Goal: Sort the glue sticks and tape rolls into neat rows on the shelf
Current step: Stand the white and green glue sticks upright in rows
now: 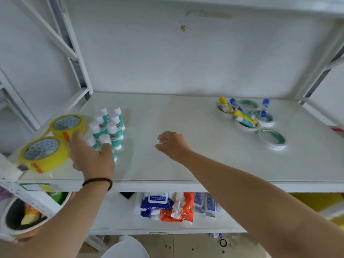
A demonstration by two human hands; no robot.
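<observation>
Reaching left hand [93, 157], glue sticks [109, 127], labels unreadable

**Surfaces and materials on the shelving**

The white painted-metal shelf [167, 118] looks smooth and faintly glossy, mirroring items dimly. 2 yellow translucent plastic tape rolls [46, 155] shine on their outer film. The teal-and-white plastic glue sticks [114, 131] have smooth caps. The white-rimmed flat tape rolls [272, 139] look glossy. A dark beaded bracelet [98, 181] appears matt. Below, blue and orange plastic-film packets [163, 207] are shiny and creased.
</observation>
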